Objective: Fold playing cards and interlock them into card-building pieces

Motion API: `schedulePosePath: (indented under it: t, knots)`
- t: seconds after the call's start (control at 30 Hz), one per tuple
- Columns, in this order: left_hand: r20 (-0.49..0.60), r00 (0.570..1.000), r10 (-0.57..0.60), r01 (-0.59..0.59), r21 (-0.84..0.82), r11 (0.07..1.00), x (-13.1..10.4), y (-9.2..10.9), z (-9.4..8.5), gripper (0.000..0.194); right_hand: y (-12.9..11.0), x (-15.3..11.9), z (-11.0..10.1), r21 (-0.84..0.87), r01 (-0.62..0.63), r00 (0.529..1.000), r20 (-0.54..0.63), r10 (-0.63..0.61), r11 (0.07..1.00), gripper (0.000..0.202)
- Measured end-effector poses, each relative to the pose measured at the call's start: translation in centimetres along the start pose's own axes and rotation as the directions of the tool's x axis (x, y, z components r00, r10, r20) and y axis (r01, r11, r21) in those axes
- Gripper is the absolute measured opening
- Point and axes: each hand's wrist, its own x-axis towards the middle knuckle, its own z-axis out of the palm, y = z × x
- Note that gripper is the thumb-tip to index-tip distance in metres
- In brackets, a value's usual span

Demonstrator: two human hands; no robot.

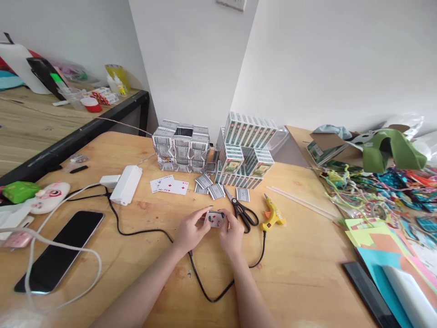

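Between my left hand (191, 231) and my right hand (231, 231) is a playing card (215, 219) with red diamonds, its face towards me. The fingers of both hands pinch it at its two sides, above the table. Just beyond lie several patterned card pieces (216, 191), backs up. Left of those, a few playing cards (175, 187) lie face up. Black-handled scissors (244, 212) rest close to my right hand, and a yellow glue gun (272, 215) lies further right.
A structure of folded cards (180, 148) stands by the wall, beside stacked card boxes (244, 155). Clear glue sticks (300, 202) lie at right, near coloured paper (382, 250). A black cord (196, 269) loops under my arms. A phone (61, 250) lies left, by a white power strip (127, 184).
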Motion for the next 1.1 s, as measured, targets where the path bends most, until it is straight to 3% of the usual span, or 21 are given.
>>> schedulePosePath:
  t: [0.17,0.4,0.67,0.87,0.97,1.1]
  knots:
    - [-0.043,0.995,-0.088,0.084,-0.088,0.993,0.16,0.15,0.25,0.026,-0.18,0.26,0.00,0.114,-0.077,0.997,0.029,0.075,0.990,0.028]
    - [-0.137,0.988,-0.067,0.062,-0.044,0.997,0.38,-0.31,-0.20,0.021,-0.75,0.20,0.30,0.278,-0.062,0.993,0.110,0.033,0.958,0.022]
    - [-0.109,0.993,0.047,-0.051,-0.027,0.998,0.61,0.02,-0.40,0.024,-0.46,0.13,0.82,0.295,-0.119,0.987,0.142,0.079,0.948,0.020]
    - [-0.143,0.989,-0.025,0.023,-0.012,1.000,0.43,0.22,-0.40,0.020,-0.65,-0.02,0.84,0.193,-0.138,0.982,0.154,0.109,0.971,0.025]
    - [-0.151,0.988,-0.035,0.034,-0.005,0.999,0.41,0.25,-0.38,0.016,-0.80,0.19,0.79,0.289,-0.220,0.969,0.177,0.173,0.932,0.027]
    - [-0.101,0.994,0.038,-0.043,-0.046,0.998,0.55,0.41,-0.46,0.017,-0.89,0.54,0.75,0.440,-0.300,0.946,0.253,0.203,0.847,0.028]
